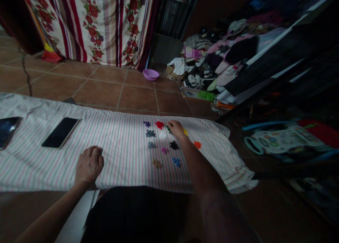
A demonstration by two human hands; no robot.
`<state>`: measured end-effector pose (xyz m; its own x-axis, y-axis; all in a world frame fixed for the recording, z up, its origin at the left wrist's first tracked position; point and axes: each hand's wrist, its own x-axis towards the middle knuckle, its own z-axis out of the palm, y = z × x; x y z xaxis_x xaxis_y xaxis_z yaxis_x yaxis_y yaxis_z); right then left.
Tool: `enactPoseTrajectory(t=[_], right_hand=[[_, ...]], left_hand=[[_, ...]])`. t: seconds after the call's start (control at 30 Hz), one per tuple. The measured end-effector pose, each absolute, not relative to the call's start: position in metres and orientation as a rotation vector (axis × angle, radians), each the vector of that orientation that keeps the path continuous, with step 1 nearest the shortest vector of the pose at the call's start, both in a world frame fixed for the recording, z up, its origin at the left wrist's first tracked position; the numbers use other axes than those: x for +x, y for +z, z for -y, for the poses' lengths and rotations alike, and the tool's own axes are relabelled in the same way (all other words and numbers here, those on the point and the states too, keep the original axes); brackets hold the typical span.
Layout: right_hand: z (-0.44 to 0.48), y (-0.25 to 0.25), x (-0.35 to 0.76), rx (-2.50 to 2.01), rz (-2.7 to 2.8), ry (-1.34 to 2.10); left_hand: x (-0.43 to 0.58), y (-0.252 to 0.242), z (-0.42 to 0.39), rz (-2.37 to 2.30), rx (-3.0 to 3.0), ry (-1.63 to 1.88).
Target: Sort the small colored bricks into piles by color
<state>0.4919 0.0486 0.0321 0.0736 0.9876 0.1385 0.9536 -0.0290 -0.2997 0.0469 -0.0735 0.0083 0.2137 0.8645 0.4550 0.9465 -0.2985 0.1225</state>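
Note:
My right hand [175,128] reaches to the far side of the striped cloth, its fingers bent down and pinched at some small dark green pieces [168,129], partly hidden under them. Around it lie little piles sorted by colour: red pieces [159,125], white pieces [162,134], black pieces [174,144], and yellow pieces [185,132] partly behind the hand. My left hand [90,162] rests on the cloth at left with curled fingers; a small dark spot shows at its fingertips, too dim to name.
Purple [147,124], dark grey [150,133], light grey [151,145], pink [164,150], tan [157,164], blue [176,161] and orange pieces [197,144] lie nearby. A phone [60,132] and a dark-screened device [7,131] lie at left. Beyond is a purple basin [150,75].

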Motion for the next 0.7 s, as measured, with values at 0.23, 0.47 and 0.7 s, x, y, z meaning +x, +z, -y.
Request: enactPoseTrajectory(t=[0.23, 0.47, 0.7], right_hand=[[-0.049, 0.039, 0.497, -2.138, 1.76, 0.161], [-0.048, 0.041, 0.501, -2.242, 1.683, 0.218], [-0.05, 0.044, 0.504, -2.254, 1.653, 0.203]], left_hand=[[0.048, 0.01, 0.074, 1.747, -2.296, -0.689], [0.047, 0.01, 0.073, 1.738, -2.3, -0.679], [0.046, 0.01, 0.073, 1.736, -2.309, -0.672]])
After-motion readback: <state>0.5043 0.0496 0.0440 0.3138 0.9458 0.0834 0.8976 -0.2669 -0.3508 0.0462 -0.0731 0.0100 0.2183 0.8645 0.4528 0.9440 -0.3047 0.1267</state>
